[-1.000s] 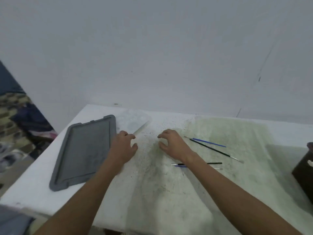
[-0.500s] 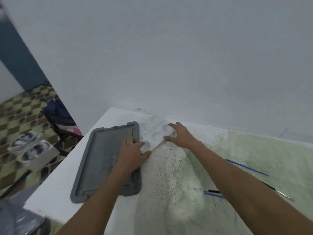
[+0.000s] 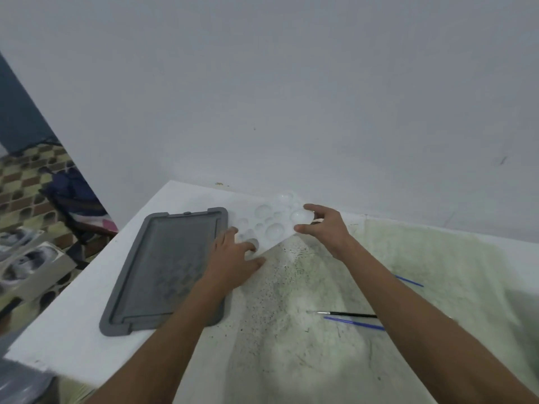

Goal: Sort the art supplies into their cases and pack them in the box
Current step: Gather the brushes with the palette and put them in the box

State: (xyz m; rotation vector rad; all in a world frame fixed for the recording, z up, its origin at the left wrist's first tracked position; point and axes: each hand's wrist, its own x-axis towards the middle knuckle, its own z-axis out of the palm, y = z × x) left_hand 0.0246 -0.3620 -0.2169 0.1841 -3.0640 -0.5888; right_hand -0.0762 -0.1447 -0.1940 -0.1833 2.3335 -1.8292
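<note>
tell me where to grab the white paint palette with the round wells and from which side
Take the white plastic paint palette with round wells by its thin outer edges, one hand per side, as both hands are placed now: the left hand at its near-left corner beside the grey rectangular tray lid, the right hand pinching the right edge. It lies flat, so a grip needs fingers slipped under the rim.

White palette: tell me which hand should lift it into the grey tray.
Right, probably. The right hand pinches the white palette at its right edge with thumb and curled fingers. The left hand lies flat on the near corner, partly over the grey tray where it would land.
</note>
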